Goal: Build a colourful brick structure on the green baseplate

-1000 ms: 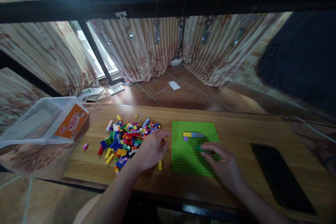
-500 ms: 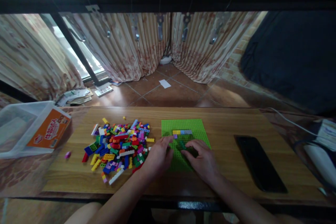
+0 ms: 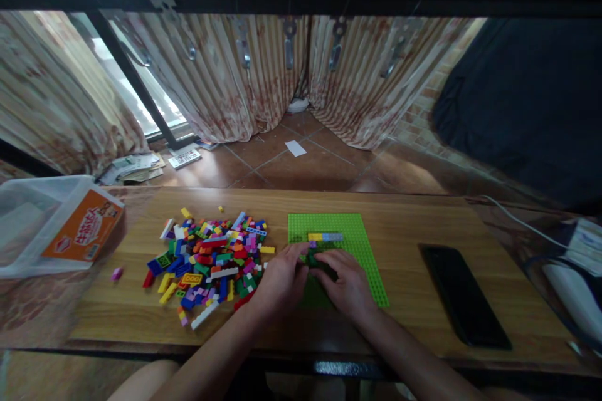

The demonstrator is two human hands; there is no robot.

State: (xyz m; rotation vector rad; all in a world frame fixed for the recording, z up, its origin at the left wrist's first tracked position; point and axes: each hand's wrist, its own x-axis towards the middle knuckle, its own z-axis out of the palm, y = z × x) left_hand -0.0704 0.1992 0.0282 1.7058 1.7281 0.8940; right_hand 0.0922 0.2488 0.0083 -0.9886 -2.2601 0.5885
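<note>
Here, orange-labelled tub (image 3: pixel 56 225), both hands (image 3: pixel 282 279) on green baseplate (image 3: pixel 364 247)

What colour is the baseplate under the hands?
Bright green baseplate, clearest in the head view.

Two bare forearms enter from the bottom edge, no sleeves in view on either. Left hand (image 3: pixel 281 280) bare: no glove, ring, watch or wristband visible. Right hand (image 3: pixel 345 282) likewise bare, wrist uncovered. Fingers look slim, nails short as far as can be told; lighting dim, finer detail lost. A bare rounded bit of leg, likely a knee, shows at the lower left under the forearm, no clothing visible on it. No markings or tattoos visible on either arm.
</note>
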